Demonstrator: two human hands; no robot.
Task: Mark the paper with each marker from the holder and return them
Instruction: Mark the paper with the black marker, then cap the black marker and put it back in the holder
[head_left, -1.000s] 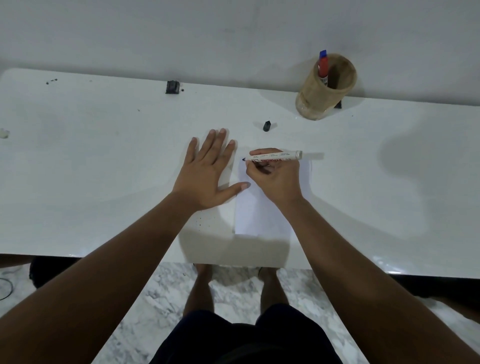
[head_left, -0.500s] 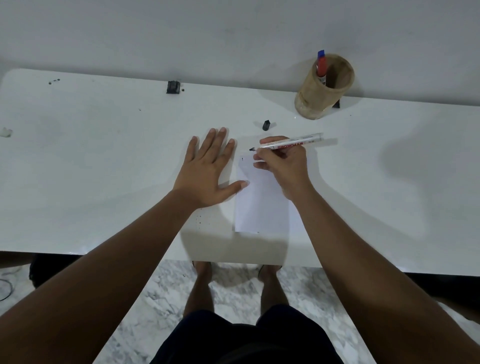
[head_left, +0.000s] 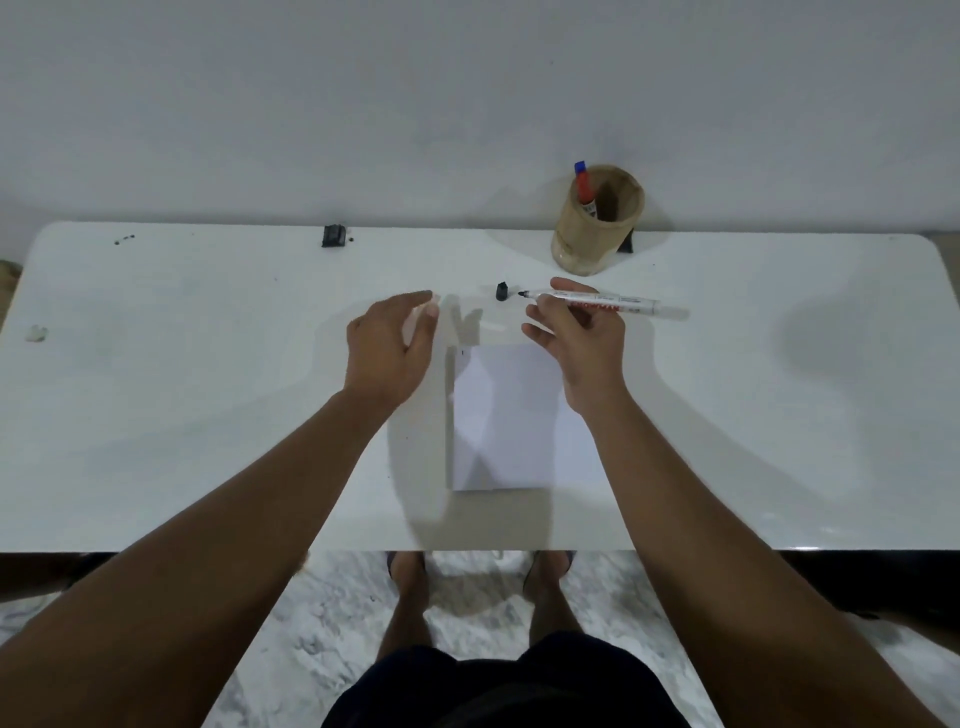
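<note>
A white sheet of paper (head_left: 506, 421) lies on the white table (head_left: 208, 395), with a small dark mark near its top left corner. My right hand (head_left: 582, 338) holds an uncapped white marker (head_left: 602, 302) just beyond the paper's far edge, its black tip pointing left. The marker's black cap (head_left: 502, 291) lies on the table right beside that tip. My left hand (head_left: 392, 353) hovers left of the paper with its fingers apart, holding nothing. A tan wooden holder (head_left: 597, 228) stands at the back, with a red marker with a blue end (head_left: 584, 189) inside.
A small black object (head_left: 334, 236) sits near the table's back edge at left. Another dark item (head_left: 626, 244) peeks out behind the holder. A pale scrap (head_left: 36, 333) lies at the far left. A grey wall runs behind the table; marble floor and my feet are below.
My right hand lifted the marker off the paper and moved it away toward the cap. My left hand rose from lying flat on the table and shifted toward the cap.
</note>
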